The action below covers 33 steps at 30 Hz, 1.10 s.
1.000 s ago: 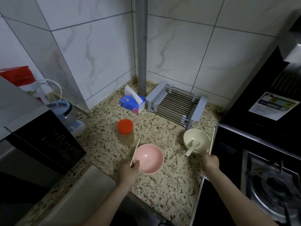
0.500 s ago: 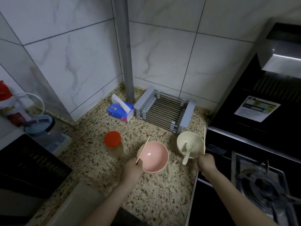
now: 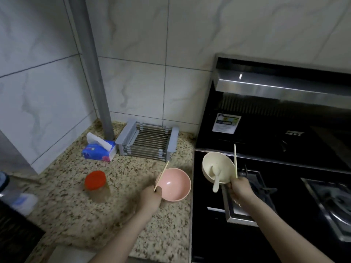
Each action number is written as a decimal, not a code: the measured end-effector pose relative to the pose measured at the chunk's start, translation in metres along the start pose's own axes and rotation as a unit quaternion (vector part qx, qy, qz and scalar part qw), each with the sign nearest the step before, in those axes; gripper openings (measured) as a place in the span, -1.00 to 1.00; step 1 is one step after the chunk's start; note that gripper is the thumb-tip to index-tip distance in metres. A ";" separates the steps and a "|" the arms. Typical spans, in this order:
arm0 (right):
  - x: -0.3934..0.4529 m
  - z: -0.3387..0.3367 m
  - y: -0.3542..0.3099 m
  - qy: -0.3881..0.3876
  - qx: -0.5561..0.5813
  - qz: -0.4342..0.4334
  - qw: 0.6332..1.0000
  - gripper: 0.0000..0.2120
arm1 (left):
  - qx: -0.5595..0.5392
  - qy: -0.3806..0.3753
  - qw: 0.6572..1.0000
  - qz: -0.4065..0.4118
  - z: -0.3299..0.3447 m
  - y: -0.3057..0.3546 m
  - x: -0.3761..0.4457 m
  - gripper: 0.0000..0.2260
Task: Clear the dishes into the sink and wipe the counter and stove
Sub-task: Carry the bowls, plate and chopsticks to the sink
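While the left hand (image 3: 150, 199) grips the pink bowl (image 3: 173, 184) with a chopstick (image 3: 161, 175) slanting up-right over the worktop (image 3: 76, 215), the right hand (image 3: 240, 188) holds the cream bowl (image 3: 217, 167), spoon (image 3: 216, 177) inside, and an upright chopstick (image 3: 235, 161) above the stove (image 3: 284, 196). A red-lidded jar (image 3: 96, 184) stands left; tissues (image 3: 98, 150) and a rack (image 3: 147, 142) sit behind.

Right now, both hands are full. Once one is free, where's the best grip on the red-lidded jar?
Probably the glass body just below the lid, fingers wrapped round its sides, coming in from the near side. The jar stands upright on the counter, apart from the pink bowl that the left hand holds. Its red lid is wider than a pinch, and whether it is screwed tight cannot be told.
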State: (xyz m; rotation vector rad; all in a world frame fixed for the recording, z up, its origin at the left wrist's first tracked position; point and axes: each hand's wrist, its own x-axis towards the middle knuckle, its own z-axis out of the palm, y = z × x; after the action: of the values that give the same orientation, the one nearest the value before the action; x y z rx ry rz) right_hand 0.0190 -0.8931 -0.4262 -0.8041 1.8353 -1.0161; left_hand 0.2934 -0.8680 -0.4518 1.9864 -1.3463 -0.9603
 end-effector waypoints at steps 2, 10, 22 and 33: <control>-0.013 -0.031 0.012 0.033 0.029 0.004 0.999 -0.61 | 0.017 -0.023 0.999 0.015 0.017 0.009 -0.013 -0.72; -0.060 -0.155 0.057 0.144 0.064 0.028 0.987 -0.58 | 0.041 -0.117 0.988 0.095 0.085 0.069 -0.075 -0.74; -0.118 -0.373 0.137 0.263 0.087 0.062 0.959 -0.61 | 0.052 -0.223 0.959 0.169 0.231 0.187 -0.196 -0.74; -0.185 -0.587 0.219 0.330 0.120 0.102 0.931 -0.65 | 0.085 -0.306 0.929 0.189 0.406 0.266 -0.355 -0.73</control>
State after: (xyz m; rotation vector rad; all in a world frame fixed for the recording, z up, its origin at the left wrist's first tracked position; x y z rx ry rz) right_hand -0.4592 -0.4510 -0.3780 -0.1052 2.2220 -1.4515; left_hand -0.2643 -0.6476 -0.3999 1.4898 -2.1190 -1.3641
